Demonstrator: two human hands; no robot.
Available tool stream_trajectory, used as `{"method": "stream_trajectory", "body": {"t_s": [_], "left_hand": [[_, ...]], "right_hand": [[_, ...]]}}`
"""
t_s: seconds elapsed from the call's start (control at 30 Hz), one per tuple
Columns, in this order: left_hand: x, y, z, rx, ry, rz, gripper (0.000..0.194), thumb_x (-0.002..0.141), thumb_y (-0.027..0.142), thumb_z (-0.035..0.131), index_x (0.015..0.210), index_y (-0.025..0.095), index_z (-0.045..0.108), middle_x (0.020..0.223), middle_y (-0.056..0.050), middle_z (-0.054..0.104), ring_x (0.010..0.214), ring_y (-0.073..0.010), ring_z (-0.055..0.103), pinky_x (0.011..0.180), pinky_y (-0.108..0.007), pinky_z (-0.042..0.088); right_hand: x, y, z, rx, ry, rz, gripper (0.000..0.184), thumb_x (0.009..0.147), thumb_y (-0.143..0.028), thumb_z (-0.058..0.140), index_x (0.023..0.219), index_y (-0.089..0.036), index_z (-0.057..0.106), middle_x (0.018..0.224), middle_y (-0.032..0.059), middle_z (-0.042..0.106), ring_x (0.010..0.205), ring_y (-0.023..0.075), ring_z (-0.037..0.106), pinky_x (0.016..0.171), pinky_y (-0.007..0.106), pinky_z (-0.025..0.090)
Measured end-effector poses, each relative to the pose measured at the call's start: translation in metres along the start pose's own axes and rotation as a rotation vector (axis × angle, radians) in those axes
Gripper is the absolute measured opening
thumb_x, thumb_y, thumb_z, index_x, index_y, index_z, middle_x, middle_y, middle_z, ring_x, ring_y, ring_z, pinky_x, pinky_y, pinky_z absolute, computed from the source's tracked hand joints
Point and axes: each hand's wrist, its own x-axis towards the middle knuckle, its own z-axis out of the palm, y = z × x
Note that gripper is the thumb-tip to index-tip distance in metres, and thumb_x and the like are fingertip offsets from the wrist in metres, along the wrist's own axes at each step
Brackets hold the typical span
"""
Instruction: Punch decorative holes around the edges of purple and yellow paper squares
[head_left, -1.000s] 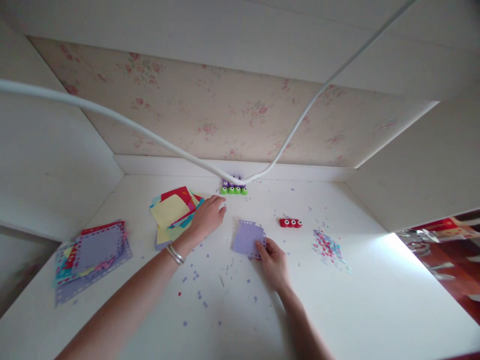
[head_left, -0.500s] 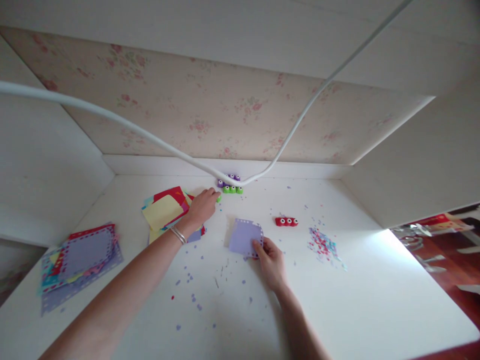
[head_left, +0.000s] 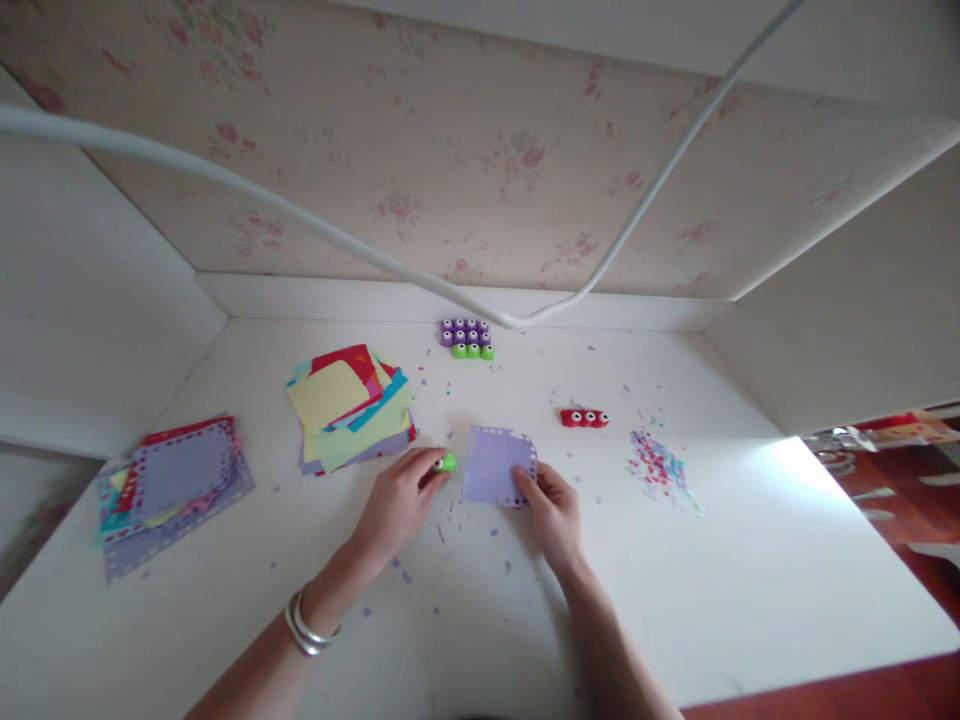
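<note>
Green, the small craft punch (head_left: 449,463) is pinched in the fingertips of the left hand (head_left: 395,502), just left of the purple sheet (head_left: 491,468). Its long axis runs roughly crosswise, the green end pointing right toward the sheet and the white-and-dark end turned left. The right hand (head_left: 555,508) grips the sheet at its lower right edge, thumb on top; the two hands are apart, with the sheet between them. Cut-outs line its top and right edges, and its left edge is plain. Beyond stand three green punches (head_left: 473,352) before two rows of purple punches (head_left: 465,332). Red punches (head_left: 585,418) and a scatter of confetti (head_left: 656,465) lie to the right; coloured papers (head_left: 326,395) and, farther left, punched sheets (head_left: 184,470) lie across the white table (head_left: 750,600).
</note>
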Motion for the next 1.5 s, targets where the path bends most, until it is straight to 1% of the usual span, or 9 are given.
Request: {"method": "stream_trajectory", "body": {"t_s": [0.07, 0.13, 0.27, 0.47, 0.6, 0.87, 1.03, 1.3, 1.5], "left_hand": [[-0.0085, -0.0034, 0.0032, -0.074, 0.014, -0.034, 0.024, 0.092, 0.028, 0.059, 0.115, 0.022, 0.061, 0.109, -0.006, 0.069, 0.088, -0.0174, 0.069, 0.082, -0.032, 0.058], [-0.0106, -0.0046, 0.0040, -0.089, 0.008, -0.034, 0.023, 0.092, 0.027, 0.059, 0.114, 0.022, 0.062, 0.108, -0.006, 0.070, 0.092, -0.0181, 0.069, 0.085, -0.033, 0.058], [-0.0067, -0.0007, 0.0024, -0.072, -0.015, 0.026, 0.023, 0.093, 0.024, 0.058, 0.116, 0.024, 0.063, 0.111, -0.005, 0.069, 0.102, -0.0184, 0.066, 0.092, -0.034, 0.055], [-0.0055, 0.0019, 0.0001, -0.057, -0.030, 0.043, 0.025, 0.096, 0.023, 0.052, 0.119, 0.023, 0.061, 0.114, -0.006, 0.067, 0.106, -0.0178, 0.063, 0.095, -0.034, 0.053], [-0.0064, -0.0006, 0.0011, -0.044, -0.016, 0.065, 0.027, 0.096, 0.022, 0.051, 0.121, 0.024, 0.061, 0.115, -0.006, 0.067, 0.107, -0.0175, 0.063, 0.096, -0.034, 0.053], [-0.0074, -0.0021, 0.0033, -0.032, -0.007, 0.105, 0.029, 0.095, 0.019, 0.052, 0.122, 0.025, 0.062, 0.116, -0.006, 0.066, 0.107, -0.0172, 0.063, 0.095, -0.032, 0.054], [-0.0087, -0.0010, 0.0030, -0.040, -0.017, 0.094, 0.030, 0.095, 0.019, 0.051, 0.123, 0.026, 0.061, 0.117, -0.005, 0.065, 0.108, -0.0170, 0.063, 0.096, -0.032, 0.053], [-0.0085, 0.0000, 0.0030, -0.057, -0.044, 0.103, 0.029, 0.095, 0.019, 0.053, 0.123, 0.025, 0.061, 0.118, -0.005, 0.065, 0.109, -0.0162, 0.062, 0.096, -0.031, 0.053], [-0.0095, 0.0020, 0.0042, -0.048, -0.029, 0.055, 0.030, 0.092, 0.023, 0.059, 0.123, 0.024, 0.059, 0.114, -0.005, 0.069, 0.103, -0.0170, 0.066, 0.094, -0.032, 0.054]], "right_hand": [[-0.0024, -0.0008, 0.0027, -0.008, -0.005, 0.013, 0.033, 0.077, -0.050, 0.070, 0.089, -0.019, 0.072, 0.070, 0.0011, 0.067, 0.059, 0.0141, 0.054, 0.055, 0.025, 0.040], [-0.0033, -0.0006, 0.0049, -0.052, -0.014, 0.013, 0.034, 0.078, -0.049, 0.069, 0.091, -0.019, 0.073, 0.069, 0.0011, 0.066, 0.059, 0.0137, 0.053, 0.054, 0.025, 0.039], [-0.0017, 0.0020, 0.0057, -0.164, -0.023, -0.006, 0.037, 0.081, -0.051, 0.066, 0.095, -0.018, 0.073, 0.071, 0.0017, 0.066, 0.060, 0.0134, 0.051, 0.055, 0.025, 0.038], [0.0007, 0.0052, 0.0018, -0.296, 0.010, -0.060, 0.039, 0.084, -0.053, 0.061, 0.096, -0.017, 0.073, 0.070, 0.0020, 0.065, 0.060, 0.0140, 0.051, 0.055, 0.025, 0.038], [0.0006, 0.0059, 0.0008, -0.342, 0.000, -0.074, 0.040, 0.085, -0.053, 0.061, 0.098, -0.017, 0.073, 0.069, 0.0017, 0.065, 0.059, 0.0137, 0.050, 0.054, 0.025, 0.038], [0.0003, 0.0068, -0.0004, -0.292, -0.021, -0.079, 0.039, 0.084, -0.052, 0.062, 0.099, -0.018, 0.073, 0.070, 0.0018, 0.065, 0.059, 0.0137, 0.051, 0.054, 0.025, 0.039], [0.0001, 0.0057, -0.0002, -0.326, 0.001, -0.084, 0.038, 0.085, -0.051, 0.061, 0.098, -0.018, 0.073, 0.072, 0.0026, 0.067, 0.061, 0.0143, 0.053, 0.056, 0.025, 0.041], [0.0011, 0.0054, -0.0004, -0.381, -0.021, -0.087, 0.039, 0.086, -0.053, 0.060, 0.099, -0.019, 0.073, 0.069, 0.0013, 0.065, 0.059, 0.0133, 0.051, 0.054, 0.024, 0.039], [-0.0004, -0.0014, 0.0037, -0.474, -0.060, -0.111, 0.038, 0.088, -0.051, 0.057, 0.097, -0.018, 0.073, 0.063, -0.0008, 0.060, 0.054, 0.0122, 0.049, 0.049, 0.023, 0.036]]}}
